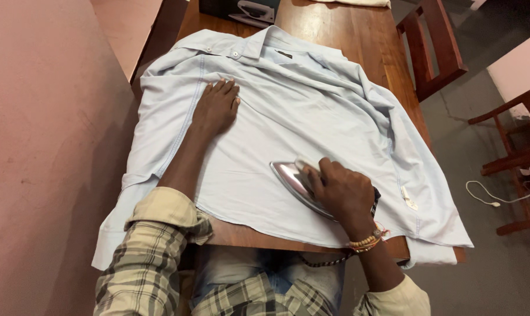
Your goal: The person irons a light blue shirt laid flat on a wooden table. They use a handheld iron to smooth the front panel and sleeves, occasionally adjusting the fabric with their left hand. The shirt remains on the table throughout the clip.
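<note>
A pale blue shirt [294, 117] lies spread flat on a brown wooden table [346, 35], collar at the far end. My left hand [217, 106] rests flat on the shirt's left chest, fingers together, pressing the cloth. My right hand [342, 188] grips the handle of a metal clothes iron [291, 178], which sits on the shirt's lower middle with its tip pointing left and away. A braided cord [326, 261] hangs below my right wrist at the table's near edge.
A pink wall [48, 146] runs close along the left. A dark box [238, 10] stands at the table's far end. Wooden chairs [431, 50] stand to the right, with a white cable [493, 199] on the grey floor.
</note>
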